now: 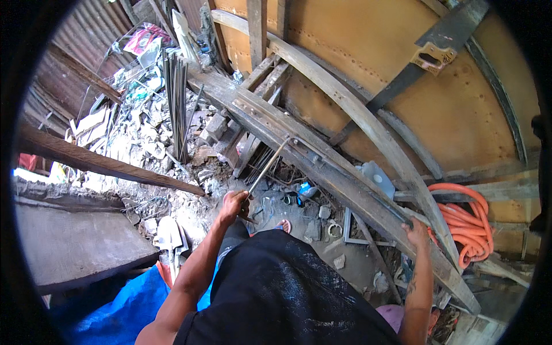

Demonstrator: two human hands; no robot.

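My left hand [234, 204] is closed around the lower end of a long thin metal rod [268, 167]. The rod slants up and right, and its far end meets the top of a long wooden beam [351, 192] beside small metal pieces [310, 152] fixed there. Further down the beam, my right hand [416, 231] grips a dark, thin steel bar [397, 215] that lies along the beam's top. Whether that bar joins the rod at the metal pieces is too small to tell.
A handsaw [435, 57] hangs on the tan panel wall [356, 63] at right, above a coiled orange hose [468, 221]. Upright steel rods [174, 103] stand by rubble [138, 126] at left. A shovel [169, 234] rests near a blue tarp [123, 302]. A slanting wooden plank [115, 161] juts in.
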